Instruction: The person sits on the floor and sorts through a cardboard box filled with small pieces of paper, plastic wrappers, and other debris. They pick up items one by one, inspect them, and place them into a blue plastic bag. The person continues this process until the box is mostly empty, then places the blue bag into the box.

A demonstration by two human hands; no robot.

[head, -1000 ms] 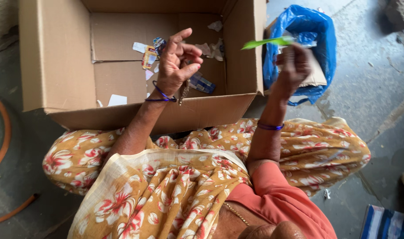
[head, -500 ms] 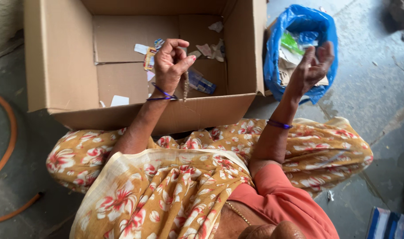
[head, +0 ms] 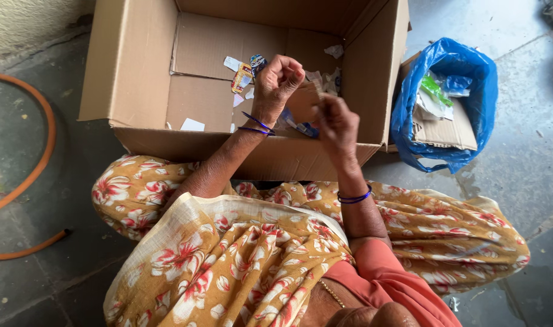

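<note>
Over the open box [head: 137, 66], the left hand [head: 276, 85] has its fingers curled shut, though on what I cannot tell. Just beside them, the right hand [head: 335, 124] has fingers bent, grip hidden. Paper scraps [head: 243, 77] lie beneath; a blue bag [head: 464, 66] sits well right.

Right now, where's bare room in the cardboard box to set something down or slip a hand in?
The box floor is bare on its left part, between the left wall and the paper scraps. A white card lies by the near wall. The middle and right are crowded: the left hand and right hand are close together over the box there, above more scraps.
</note>
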